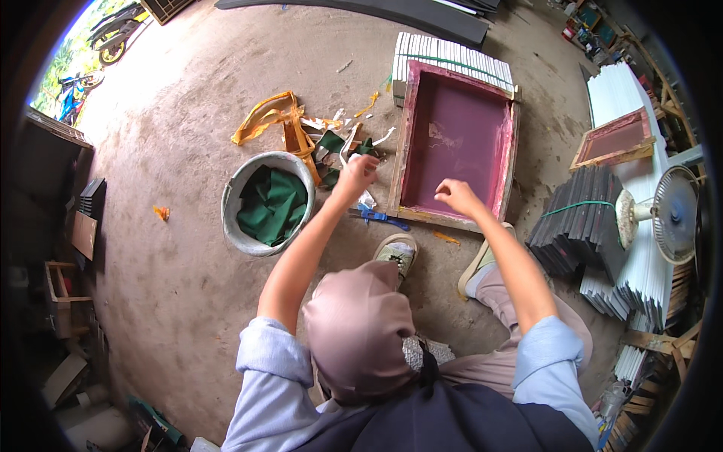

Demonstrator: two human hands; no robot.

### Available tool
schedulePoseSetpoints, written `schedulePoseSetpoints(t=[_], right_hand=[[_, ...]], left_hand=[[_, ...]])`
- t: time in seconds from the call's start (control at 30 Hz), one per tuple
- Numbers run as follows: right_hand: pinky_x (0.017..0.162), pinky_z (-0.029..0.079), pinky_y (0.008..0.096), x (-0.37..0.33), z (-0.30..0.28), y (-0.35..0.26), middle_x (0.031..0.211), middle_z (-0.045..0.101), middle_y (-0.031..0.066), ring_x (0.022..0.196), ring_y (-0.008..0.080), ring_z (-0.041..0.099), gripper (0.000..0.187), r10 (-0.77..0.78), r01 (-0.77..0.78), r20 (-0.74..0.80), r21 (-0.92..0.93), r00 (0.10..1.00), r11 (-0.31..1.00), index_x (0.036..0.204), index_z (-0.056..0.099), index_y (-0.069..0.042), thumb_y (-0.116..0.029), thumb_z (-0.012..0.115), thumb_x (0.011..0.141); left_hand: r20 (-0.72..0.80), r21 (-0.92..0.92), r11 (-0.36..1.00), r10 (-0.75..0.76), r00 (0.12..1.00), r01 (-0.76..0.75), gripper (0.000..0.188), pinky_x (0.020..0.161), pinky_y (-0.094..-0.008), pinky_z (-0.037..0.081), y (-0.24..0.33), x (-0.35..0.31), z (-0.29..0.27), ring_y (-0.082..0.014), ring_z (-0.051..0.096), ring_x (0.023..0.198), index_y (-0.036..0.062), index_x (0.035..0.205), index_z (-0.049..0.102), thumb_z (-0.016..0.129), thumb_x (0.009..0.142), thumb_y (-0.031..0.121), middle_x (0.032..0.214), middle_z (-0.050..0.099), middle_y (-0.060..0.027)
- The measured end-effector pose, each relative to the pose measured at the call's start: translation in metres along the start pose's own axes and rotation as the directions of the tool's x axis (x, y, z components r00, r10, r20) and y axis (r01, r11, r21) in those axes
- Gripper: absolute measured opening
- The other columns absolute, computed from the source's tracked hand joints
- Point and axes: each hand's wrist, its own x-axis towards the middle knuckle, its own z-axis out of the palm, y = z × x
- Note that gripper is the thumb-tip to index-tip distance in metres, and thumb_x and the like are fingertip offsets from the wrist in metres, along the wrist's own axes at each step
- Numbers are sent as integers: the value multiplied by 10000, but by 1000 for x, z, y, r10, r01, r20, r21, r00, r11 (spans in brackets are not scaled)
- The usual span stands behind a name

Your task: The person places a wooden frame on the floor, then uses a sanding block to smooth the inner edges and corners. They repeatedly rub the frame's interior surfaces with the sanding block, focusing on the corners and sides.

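My left hand [358, 175] is raised between the bucket and the wooden frame, its fingers curled. A bit of white shows at its fingertips, and I cannot make out what it holds. My right hand [457, 195] hovers over the near part of a wooden-framed screen [461, 143] with purplish mesh. Its fingers are pinched together, and anything in them is too small to see. Beyond my left hand, green cloth scraps [330, 141], a white strip [348, 142] and orange strapping [300, 145] lie in a heap on the floor.
Left of my left hand stands a grey bucket [229, 223] with green cloth [275, 203] inside. A blue tool [376, 216] lies before my feet. White panels [452, 59] are stacked behind the screen. To the right are tied dark panels [576, 218] and a fan [672, 213].
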Motion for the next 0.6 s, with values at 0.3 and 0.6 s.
schedulePoseSetpoints(t=[0.3,0.6], right_hand=[[740,487,369,32,107,18,899,646,121,827,239,624,341,155,-153,1,166,988,974,876,619,-35,-326,746,752],[693,472,457,49,114,30,871,618,214,850,405,597,502,175,-173,5,161,985,972,863,552,23,-335,820,636]], left_hand=[[-25,-86,993,-82,996,79,385,828,-398,483,-22,-42,104,-324,569,961,2,1218,454,532,841,-16,1107,478,-201],[-170,-198,959,-235,957,200,384,909,-399,424,-28,-11,140,-313,505,1042,-2,1287,392,441,906,12,1183,413,-203]])
